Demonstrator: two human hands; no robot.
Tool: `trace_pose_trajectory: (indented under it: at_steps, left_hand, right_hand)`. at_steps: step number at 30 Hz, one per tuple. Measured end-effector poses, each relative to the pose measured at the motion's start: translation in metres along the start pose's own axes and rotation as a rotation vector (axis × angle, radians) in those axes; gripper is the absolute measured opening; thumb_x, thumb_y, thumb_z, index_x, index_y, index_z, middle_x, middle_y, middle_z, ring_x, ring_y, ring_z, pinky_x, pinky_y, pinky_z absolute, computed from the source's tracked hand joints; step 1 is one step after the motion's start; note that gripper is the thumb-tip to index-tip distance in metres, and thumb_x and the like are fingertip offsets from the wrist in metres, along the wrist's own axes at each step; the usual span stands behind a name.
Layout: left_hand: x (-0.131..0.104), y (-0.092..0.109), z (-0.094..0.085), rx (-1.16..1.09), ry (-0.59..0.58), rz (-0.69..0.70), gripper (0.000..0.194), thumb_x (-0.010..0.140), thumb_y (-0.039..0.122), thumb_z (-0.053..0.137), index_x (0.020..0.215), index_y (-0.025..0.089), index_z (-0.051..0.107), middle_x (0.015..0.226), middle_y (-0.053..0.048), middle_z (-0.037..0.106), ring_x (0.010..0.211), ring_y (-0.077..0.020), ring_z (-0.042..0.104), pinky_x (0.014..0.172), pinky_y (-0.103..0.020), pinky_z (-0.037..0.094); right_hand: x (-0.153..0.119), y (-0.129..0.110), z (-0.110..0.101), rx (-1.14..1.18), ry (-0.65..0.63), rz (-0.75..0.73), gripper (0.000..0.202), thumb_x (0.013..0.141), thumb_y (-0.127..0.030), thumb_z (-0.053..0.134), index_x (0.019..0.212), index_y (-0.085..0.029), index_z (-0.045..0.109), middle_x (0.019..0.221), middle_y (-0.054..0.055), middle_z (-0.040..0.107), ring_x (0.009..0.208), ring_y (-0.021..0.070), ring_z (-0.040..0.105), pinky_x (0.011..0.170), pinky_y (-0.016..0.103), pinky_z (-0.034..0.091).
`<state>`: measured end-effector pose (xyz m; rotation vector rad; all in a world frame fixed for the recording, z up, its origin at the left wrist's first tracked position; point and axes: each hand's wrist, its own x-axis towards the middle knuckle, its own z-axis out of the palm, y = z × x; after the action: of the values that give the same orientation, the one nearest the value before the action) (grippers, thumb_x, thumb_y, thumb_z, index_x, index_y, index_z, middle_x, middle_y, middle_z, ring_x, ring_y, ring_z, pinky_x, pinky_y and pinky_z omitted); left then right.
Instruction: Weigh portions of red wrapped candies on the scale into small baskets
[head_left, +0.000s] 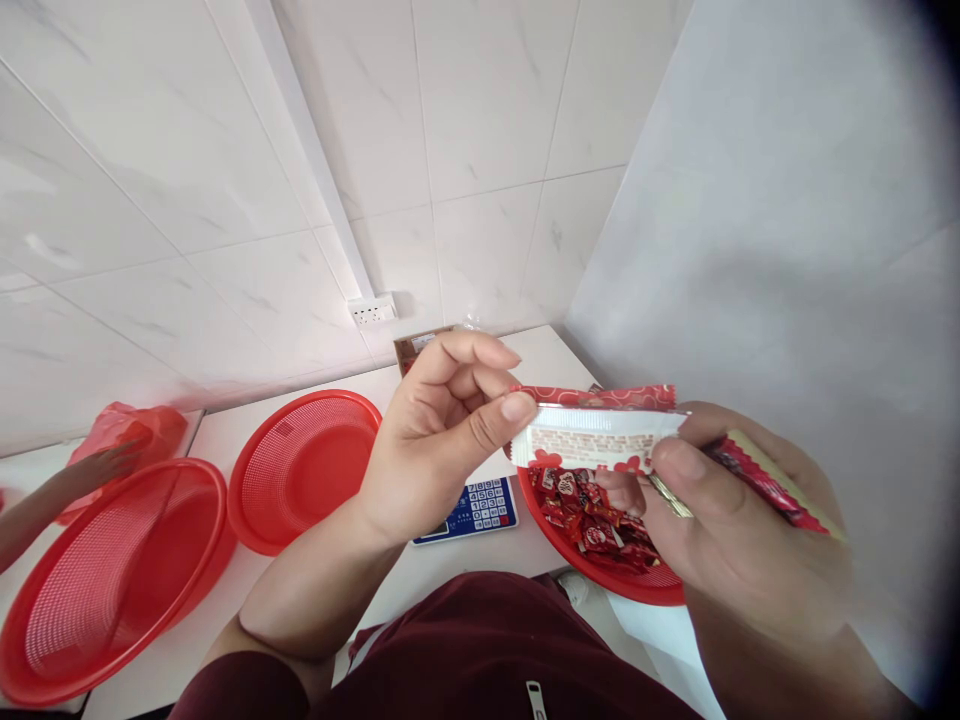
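Note:
Between my two hands, above the table, are wrapped candies: a white packet with red flowers and small print (592, 442), and a red packet (600, 397) right behind it. My left hand (457, 420) pinches their left ends between thumb and fingers. My right hand (742, 500) grips the right end of the white packet with its thumb, and holds a pink and cream wrapped candy (776, 485) against its fingers. A gold wrapper edge (671, 495) shows under the right thumb. Below, a red basket (555, 550) holds many red-wrapped candies (592, 525), partly hidden by my right hand.
A blue-keyed scale (480, 505) lies behind my left wrist. Two red mesh baskets (319, 470) (120, 580) stand to the left. At far left another person's hand (112, 465) touches a red plastic bag (150, 435). A cardboard box (416, 345) and a wall socket (373, 311) are at the back.

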<state>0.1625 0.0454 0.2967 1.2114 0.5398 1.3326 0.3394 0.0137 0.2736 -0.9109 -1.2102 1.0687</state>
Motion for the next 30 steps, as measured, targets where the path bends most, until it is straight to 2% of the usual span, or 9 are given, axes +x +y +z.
trace_pose_trajectory:
  at_steps: [15, 22, 26, 30]
  left_hand:
    - [0.0010, -0.0011, 0.0002, -0.003, -0.013, 0.011, 0.017, 0.077, 0.023, 0.068, 0.090, 0.022, 0.056, 0.064, 0.006, 0.055, 0.056, -0.0059, 0.052, 0.055, -0.018, 0.045]
    - [0.0001, -0.0007, -0.0003, 0.023, -0.069, 0.063, 0.009, 0.081, 0.020, 0.063, 0.090, 0.022, 0.065, 0.079, 0.002, 0.065, 0.073, -0.0094, 0.062, 0.066, -0.022, 0.050]
    - [-0.0007, -0.0017, 0.0000, 0.031, -0.096, 0.058, 0.008, 0.083, 0.022, 0.062, 0.090, 0.022, 0.066, 0.087, 0.001, 0.069, 0.082, -0.0130, 0.065, 0.073, -0.026, 0.052]
    - [-0.0010, -0.0025, 0.0001, 0.042, -0.100, 0.035, 0.009, 0.083, 0.025, 0.061, 0.090, 0.021, 0.065, 0.089, -0.001, 0.070, 0.086, -0.0148, 0.065, 0.076, -0.028, 0.053]
  right_hand:
    - [0.0024, 0.0008, -0.0005, -0.059, 0.043, 0.006, 0.019, 0.078, -0.034, 0.064, 0.063, -0.024, 0.059, 0.051, -0.005, 0.058, 0.048, 0.0130, 0.060, 0.044, 0.024, 0.050]
    - [0.0037, -0.0006, -0.0030, -0.215, 0.050, -0.040, 0.020, 0.079, -0.028, 0.062, 0.061, -0.024, 0.056, 0.050, -0.005, 0.059, 0.045, 0.0116, 0.058, 0.042, 0.022, 0.047]
    - [0.0040, 0.0008, -0.0031, -0.265, 0.037, -0.059, 0.019, 0.081, -0.022, 0.060, 0.062, -0.025, 0.054, 0.049, -0.006, 0.058, 0.045, 0.0108, 0.058, 0.043, 0.021, 0.046]
    - [0.0041, 0.0023, -0.0028, -0.283, 0.055, -0.083, 0.020, 0.081, -0.023, 0.059, 0.062, -0.025, 0.054, 0.049, -0.006, 0.058, 0.045, 0.0100, 0.058, 0.043, 0.020, 0.046]
